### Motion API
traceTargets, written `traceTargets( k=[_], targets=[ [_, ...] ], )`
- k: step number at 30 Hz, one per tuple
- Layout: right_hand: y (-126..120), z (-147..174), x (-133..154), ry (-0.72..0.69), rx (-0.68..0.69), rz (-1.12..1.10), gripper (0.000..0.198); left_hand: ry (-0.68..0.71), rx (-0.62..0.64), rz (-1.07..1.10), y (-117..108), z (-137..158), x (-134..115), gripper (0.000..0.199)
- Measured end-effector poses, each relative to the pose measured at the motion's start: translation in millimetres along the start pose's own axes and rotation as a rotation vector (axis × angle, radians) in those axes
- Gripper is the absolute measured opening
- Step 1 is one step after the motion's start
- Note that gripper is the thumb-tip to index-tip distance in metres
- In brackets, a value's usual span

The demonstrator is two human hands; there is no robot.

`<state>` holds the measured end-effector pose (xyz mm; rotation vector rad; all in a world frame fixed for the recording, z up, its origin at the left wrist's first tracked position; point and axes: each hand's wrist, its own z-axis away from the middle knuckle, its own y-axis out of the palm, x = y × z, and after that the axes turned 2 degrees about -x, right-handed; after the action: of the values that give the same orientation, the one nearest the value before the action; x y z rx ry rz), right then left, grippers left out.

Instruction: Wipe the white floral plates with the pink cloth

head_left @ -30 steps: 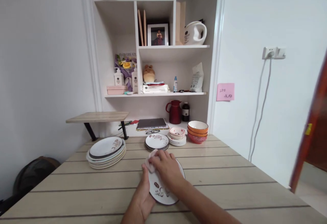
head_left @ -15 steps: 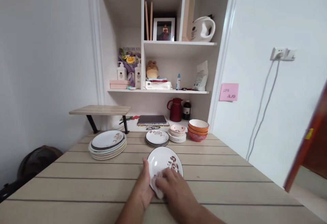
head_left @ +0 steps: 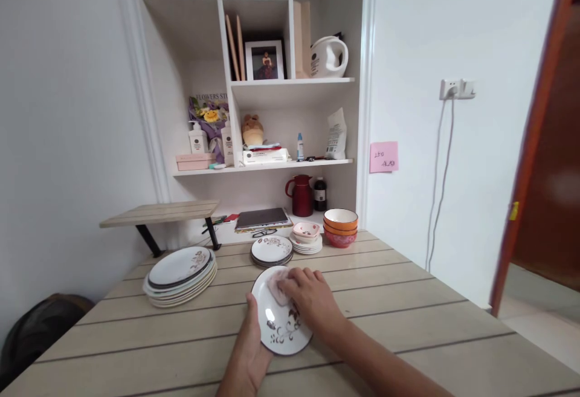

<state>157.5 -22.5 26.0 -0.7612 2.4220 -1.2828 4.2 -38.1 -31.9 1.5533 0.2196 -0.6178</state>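
Observation:
A white plate with a dark rim and brown flower pattern is tilted toward me above the table's near half. My left hand grips its left edge, thumb at the rim and the other fingers hidden beneath. Against the plate's upper face my right hand presses a pale, crumpled cloth, its fingers bunched over it. Just beyond stands a stack of matching dark-rimmed plates.
Left of the hands is a taller stack of plates, beside a raised wooden shelf. Small saucers with a pink dish and orange and red bowls stand at the back. A red jug is behind them.
My right hand has moved the cloth from the plate's lower edge up to its far edge. The plate has turned, its flowers now at the lower side. The camera view has shifted right.

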Motion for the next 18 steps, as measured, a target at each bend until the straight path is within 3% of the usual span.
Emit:
traceTargets(
  k=[4, 6, 9, 13, 16, 18],
  targets=[
    [-1.2, 34.4, -0.4, 0.051, 0.055, -0.025, 0.023, -0.023, -0.022, 0.004, 7.8, 2.6, 0.3, 0.07],
    [1.0, 47.1, 8.1, 0.043, 0.086, -0.08, 0.015, -0.023, -0.029, -0.001, 13.4, 5.5, 0.1, 0.069],
    [8.6, 52.3, 26.8, -0.028, 0.125, -0.142, 0.018, -0.038, -0.011, -0.032, 18.0, 10.2, -1.5, 0.07],
    [15.9, 29.2, 43.2, -0.08, 0.097, -0.17, 0.016, -0.066, -0.03, -0.082, 10.9, 6.2, -2.9, 0.077],
    [12.8, 1.2, 40.1, -0.059, 0.031, -0.118, 0.017, -0.033, -0.074, -0.034, -1.1, -5.2, -0.3, 0.087],
    [9.2, -13.9, 32.3, -0.049, -0.006, -0.101, 0.02, 0.01, -0.11, -0.015, -8.4, -11.1, 1.7, 0.08]
  ],
)
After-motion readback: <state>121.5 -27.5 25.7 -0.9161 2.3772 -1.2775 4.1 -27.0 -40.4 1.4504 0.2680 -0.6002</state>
